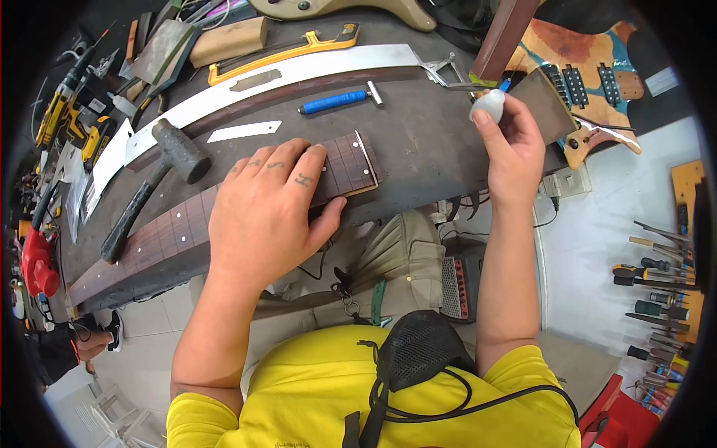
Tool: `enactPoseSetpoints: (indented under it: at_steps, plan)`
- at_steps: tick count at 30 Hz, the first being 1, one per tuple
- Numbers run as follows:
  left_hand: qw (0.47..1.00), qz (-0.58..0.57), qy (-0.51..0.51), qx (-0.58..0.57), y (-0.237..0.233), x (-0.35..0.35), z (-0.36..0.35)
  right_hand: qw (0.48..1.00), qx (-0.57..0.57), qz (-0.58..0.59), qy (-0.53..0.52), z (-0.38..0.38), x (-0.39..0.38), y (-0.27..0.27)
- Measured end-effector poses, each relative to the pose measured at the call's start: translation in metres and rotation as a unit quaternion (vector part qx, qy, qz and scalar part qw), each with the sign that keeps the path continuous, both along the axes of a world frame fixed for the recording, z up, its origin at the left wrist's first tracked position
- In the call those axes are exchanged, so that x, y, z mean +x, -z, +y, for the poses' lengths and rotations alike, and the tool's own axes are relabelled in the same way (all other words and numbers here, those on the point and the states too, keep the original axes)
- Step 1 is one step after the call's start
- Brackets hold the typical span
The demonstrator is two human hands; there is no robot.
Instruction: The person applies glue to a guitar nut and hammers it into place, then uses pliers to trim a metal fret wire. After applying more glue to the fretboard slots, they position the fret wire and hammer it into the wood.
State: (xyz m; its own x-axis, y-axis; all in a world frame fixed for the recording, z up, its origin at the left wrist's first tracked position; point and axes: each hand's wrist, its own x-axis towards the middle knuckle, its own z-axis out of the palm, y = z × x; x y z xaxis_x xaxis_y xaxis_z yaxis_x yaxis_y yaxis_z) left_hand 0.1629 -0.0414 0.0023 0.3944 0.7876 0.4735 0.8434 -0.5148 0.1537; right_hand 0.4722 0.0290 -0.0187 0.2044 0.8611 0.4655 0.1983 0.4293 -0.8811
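A long dark fretboard with white dot inlays lies along the front edge of the workbench. My left hand rests palm down on it near its right end, thumb apart from the fingers. Close to that end runs a thin pale strip across the board. My right hand is raised over the bench's right part and pinches a small white bottle between thumb and fingers. A black mallet lies with its handle over the fretboard, left of my left hand.
On the bench lie a blue-handled tool, a small white plate, a long white strip and a yellow saw. A guitar body sits at the right. A person's leg shows lower left.
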Motion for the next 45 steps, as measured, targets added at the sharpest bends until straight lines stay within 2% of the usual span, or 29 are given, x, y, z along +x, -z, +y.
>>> enactPoseSetpoints:
  at_steps: [2, 4, 6, 9, 12, 17, 19, 23, 25, 29, 45]
  plan:
    - [1.0, -0.001, -0.005, 0.005, 0.0, -0.001, -0.001, 1.0, 0.008, -0.002, -0.001, 0.014, -0.002, 0.0]
    - [1.0, 0.005, -0.001, -0.005, 0.0, -0.002, -0.001, 0.994, -0.017, -0.097, 0.056, 0.024, 0.0, 0.007]
    - [1.0, 0.003, -0.005, -0.008, -0.002, -0.003, -0.003, 0.991, -0.011, -0.115, 0.067, 0.027, -0.004, 0.014]
    - [1.0, 0.0, -0.007, -0.002, 0.001, -0.005, -0.003, 0.962, -0.07, -0.224, 0.137, 0.02, -0.011, 0.007]
    - [1.0, 0.003, -0.007, -0.007, 0.0, -0.007, -0.004, 0.968, -0.034, -0.218, 0.123, 0.019, -0.019, 0.01]
    - [1.0, 0.003, -0.005, -0.029, 0.003, -0.011, -0.004, 0.946, -0.057, -0.288, 0.135, 0.021, -0.021, 0.011]
    - [1.0, 0.0, 0.005, -0.018, 0.005, -0.013, -0.003, 0.957, -0.051, -0.258, 0.121, 0.024, -0.018, 0.015]
    - [0.999, -0.005, 0.009, -0.037, 0.005, -0.014, -0.002, 0.937, -0.068, -0.309, 0.149, 0.022, -0.019, 0.015]
    - [0.999, -0.015, 0.016, -0.027, 0.006, -0.014, -0.001, 0.943, 0.022, -0.281, 0.179, 0.021, -0.018, 0.018]
    - [0.999, -0.031, 0.014, -0.032, 0.006, -0.014, 0.0, 0.935, 0.075, -0.234, 0.254, 0.008, -0.018, 0.021]
    - [0.999, -0.036, 0.022, -0.032, 0.011, -0.016, 0.004, 0.964, 0.071, -0.21, 0.144, 0.001, -0.005, 0.031]
